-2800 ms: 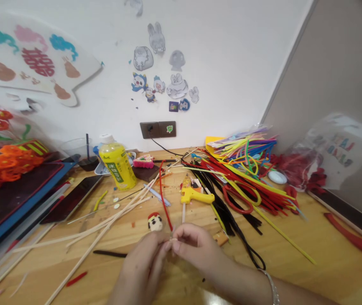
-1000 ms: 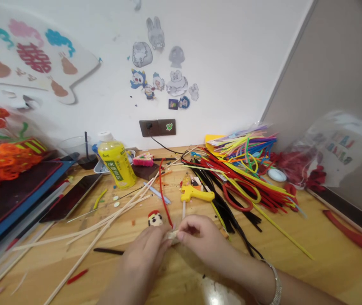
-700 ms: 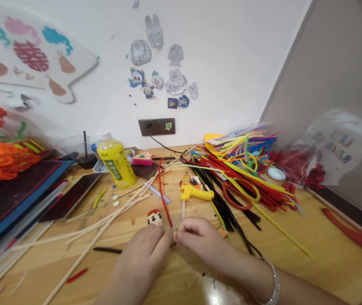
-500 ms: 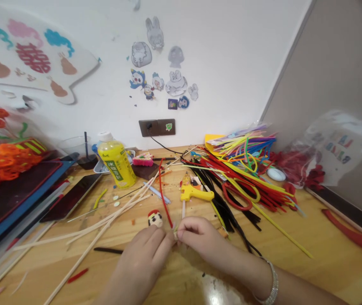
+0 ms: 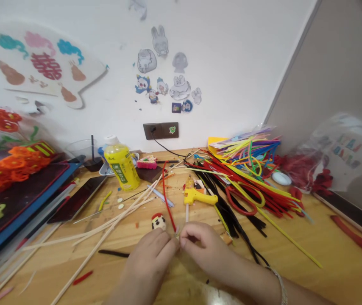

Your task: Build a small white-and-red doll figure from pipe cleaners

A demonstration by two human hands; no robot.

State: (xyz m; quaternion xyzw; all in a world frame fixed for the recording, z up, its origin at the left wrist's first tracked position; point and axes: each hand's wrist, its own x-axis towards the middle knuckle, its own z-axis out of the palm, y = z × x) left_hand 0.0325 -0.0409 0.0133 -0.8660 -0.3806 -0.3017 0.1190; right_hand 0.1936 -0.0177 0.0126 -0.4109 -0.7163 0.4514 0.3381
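Note:
Low over the table, my left hand (image 5: 151,259) and my right hand (image 5: 204,244) meet with their fingertips pinched together. Whatever small piece they hold is mostly covered by the fingers, so I cannot name it. Just beyond my left knuckles sits a small doll head (image 5: 158,222) with a red top and dark hair. One red pipe cleaner (image 5: 167,199) runs away from the fingertips toward the back. A yellow hot glue gun (image 5: 200,197) lies past my right hand, its clear glue stick pointing at me.
Bundled pipe cleaners, red (image 5: 257,186) and black (image 5: 224,203), spread at the right. Pale pipe cleaners (image 5: 114,222) cross the left side near a phone (image 5: 77,199). A yellow drink bottle (image 5: 122,163) stands behind. Orange fuzzy flowers (image 5: 18,167) fill the far left.
The whole view has shifted a little, so everything appears slightly farther right and lower. My hands stay pinched together, with the fingertips a bit closer to each other.

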